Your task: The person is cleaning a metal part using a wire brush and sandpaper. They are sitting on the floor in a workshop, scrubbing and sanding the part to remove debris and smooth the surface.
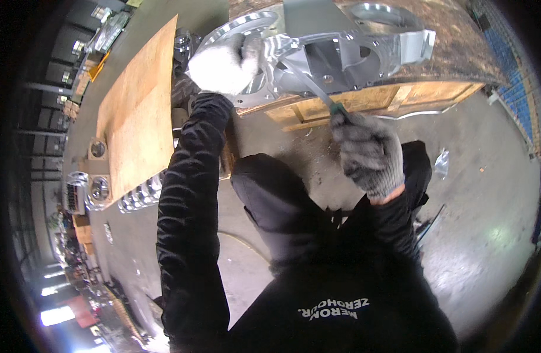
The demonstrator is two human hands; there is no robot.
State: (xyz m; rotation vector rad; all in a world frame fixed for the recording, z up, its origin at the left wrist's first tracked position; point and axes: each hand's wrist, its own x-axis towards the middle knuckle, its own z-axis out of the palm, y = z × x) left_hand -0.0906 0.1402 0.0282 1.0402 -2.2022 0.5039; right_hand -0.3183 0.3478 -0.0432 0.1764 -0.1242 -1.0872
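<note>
A shiny machined metal part (408, 50) with large round openings and small bolt holes lies along the near edge of a wooden crate. My left hand (223, 67), in a white glove washed out by glare, is closed on the left side of this part; its fingertips are partly hidden. In a grey knit glove, my right hand (367, 150) is wrapped round the green handle of a file (313, 87). The file's flat blade slants up and left, and its far end lies over the rim of an opening in the part.
The wooden crate (458, 35) carries other ring-shaped metal parts (376, 13). A plywood sheet (138, 112) stands at my left, with more metal parts (100, 188) beyond it. Blue mesh (511, 76) is at the far right. A clear plastic scrap (441, 163) lies on the floor.
</note>
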